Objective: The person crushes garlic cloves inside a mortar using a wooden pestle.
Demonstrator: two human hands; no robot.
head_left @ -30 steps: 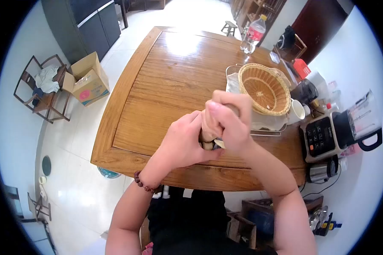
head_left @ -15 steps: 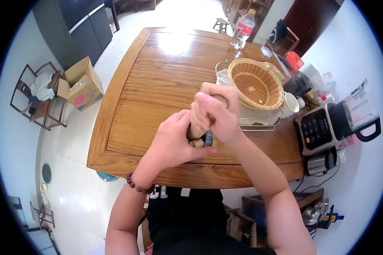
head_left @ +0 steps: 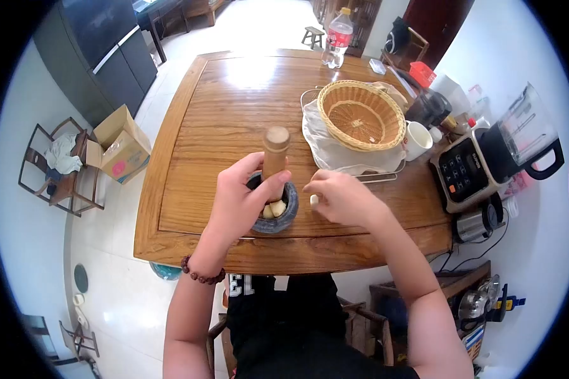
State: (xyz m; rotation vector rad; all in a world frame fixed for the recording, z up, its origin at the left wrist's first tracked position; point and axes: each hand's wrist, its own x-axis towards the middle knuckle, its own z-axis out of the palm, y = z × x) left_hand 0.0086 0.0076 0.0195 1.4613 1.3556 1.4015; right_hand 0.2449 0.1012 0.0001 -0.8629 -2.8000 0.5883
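A dark grey stone mortar (head_left: 286, 218) stands on the wooden table, with several pale pieces that look like garlic cloves (head_left: 274, 209) inside. My left hand (head_left: 237, 199) is wrapped round the wooden pestle (head_left: 275, 151), thumb across its front. The pestle stands nearly upright with its lower end in the mortar. To the right of the mortar, my right hand (head_left: 344, 199) is just above the table, fingers curled in a pinch. A whitish garlic clove (head_left: 314, 199) shows at its fingertips.
A round wicker basket (head_left: 360, 117) sits on a cloth-covered wire rack (head_left: 348, 165) behind my right hand. Along the right edge stand a white mug (head_left: 418, 140) and a blender (head_left: 471, 167). A plastic bottle (head_left: 338, 39) stands at the far edge.
My right hand has let go of the pestle and moved right and down to a clove beside the mortar. My left hand has shifted from the mortar's rim to the pestle.
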